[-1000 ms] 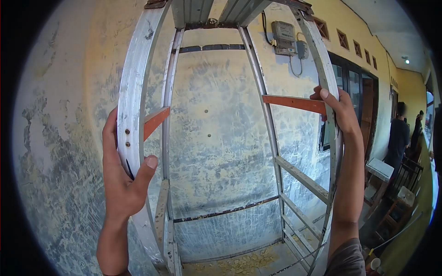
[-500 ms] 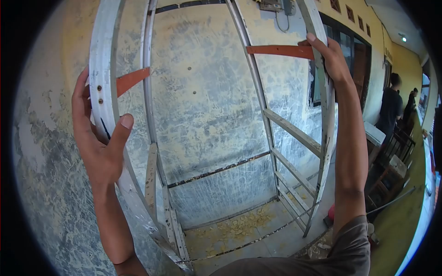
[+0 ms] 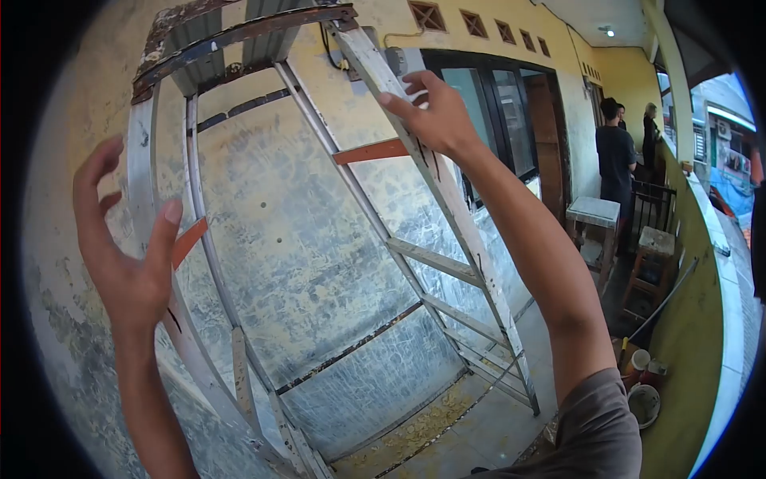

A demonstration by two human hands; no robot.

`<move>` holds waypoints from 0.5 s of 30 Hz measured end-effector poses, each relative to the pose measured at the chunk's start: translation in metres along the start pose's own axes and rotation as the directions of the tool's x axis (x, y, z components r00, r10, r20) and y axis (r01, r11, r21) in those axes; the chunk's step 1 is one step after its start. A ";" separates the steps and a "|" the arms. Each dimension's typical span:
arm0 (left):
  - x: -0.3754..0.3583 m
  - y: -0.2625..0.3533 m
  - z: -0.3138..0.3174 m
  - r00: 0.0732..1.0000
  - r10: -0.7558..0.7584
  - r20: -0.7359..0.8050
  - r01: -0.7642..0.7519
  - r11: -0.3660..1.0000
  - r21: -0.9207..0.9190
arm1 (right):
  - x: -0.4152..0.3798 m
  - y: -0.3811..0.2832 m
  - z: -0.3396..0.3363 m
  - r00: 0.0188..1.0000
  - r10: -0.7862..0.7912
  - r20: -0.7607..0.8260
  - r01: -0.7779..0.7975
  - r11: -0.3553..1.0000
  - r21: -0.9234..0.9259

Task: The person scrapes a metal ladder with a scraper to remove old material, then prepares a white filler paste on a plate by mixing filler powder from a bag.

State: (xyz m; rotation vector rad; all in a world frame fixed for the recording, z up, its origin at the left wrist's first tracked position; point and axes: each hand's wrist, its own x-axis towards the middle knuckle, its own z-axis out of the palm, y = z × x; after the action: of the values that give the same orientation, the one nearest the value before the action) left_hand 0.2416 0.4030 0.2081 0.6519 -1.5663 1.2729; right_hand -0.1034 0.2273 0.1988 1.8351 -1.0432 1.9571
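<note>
In front of me stands a paint-spattered metal stepladder (image 3: 463,215), with a worn platform (image 3: 239,36) across its top and orange-brown braces (image 3: 371,152) between its legs. My left hand (image 3: 132,267) is open beside the left rail, thumb and fingers wide apart. It overlaps the rail in this view. Higher up, my right hand (image 3: 443,120) is at the right rail, its thumb and fingers apart and slightly bent around the rail's edge.
Behind the ladder is a patchy scraped wall (image 3: 319,263), with yellowish flakes (image 3: 415,419) on the floor below. To the right are a dark-framed window (image 3: 503,104), stools (image 3: 592,211), buckets (image 3: 643,405) and a low yellow-green wall (image 3: 694,351). Several people (image 3: 616,156) stand farther back.
My view has tilted up and turned right, bringing the ladder's top platform into sight. Both hands have loosened from the rails, and the right fingers have spread.
</note>
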 end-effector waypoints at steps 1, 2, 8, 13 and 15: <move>0.025 0.003 0.010 0.997 0.065 0.046 -0.065 0.998 -0.011 | 0.017 -0.006 0.008 0.997 -0.037 -0.071 0.038 0.999 0.011; 0.050 0.007 0.025 0.987 0.127 0.093 -0.126 0.992 -0.016 | 0.028 -0.023 0.009 0.995 -0.026 -0.095 0.025 1.000 -0.007; 0.150 0.056 0.099 0.974 -0.028 0.223 0.027 1.000 0.007 | 0.092 -0.063 0.038 0.988 -0.058 -0.141 0.050 0.997 -0.060; 0.176 0.060 0.157 0.909 -0.169 0.381 0.052 0.953 0.299 | 0.093 -0.053 0.041 0.958 -0.153 -0.241 0.162 0.987 0.017; 0.177 0.055 0.169 0.911 -0.109 0.397 -0.018 0.953 0.304 | 0.094 -0.049 0.038 0.953 -0.153 -0.261 0.173 0.983 0.056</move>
State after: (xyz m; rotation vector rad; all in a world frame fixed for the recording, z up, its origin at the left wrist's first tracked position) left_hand 0.0685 0.2909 0.3506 1.2111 -1.6878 1.4171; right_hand -0.0597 0.2108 0.3013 1.5930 -0.7217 2.0903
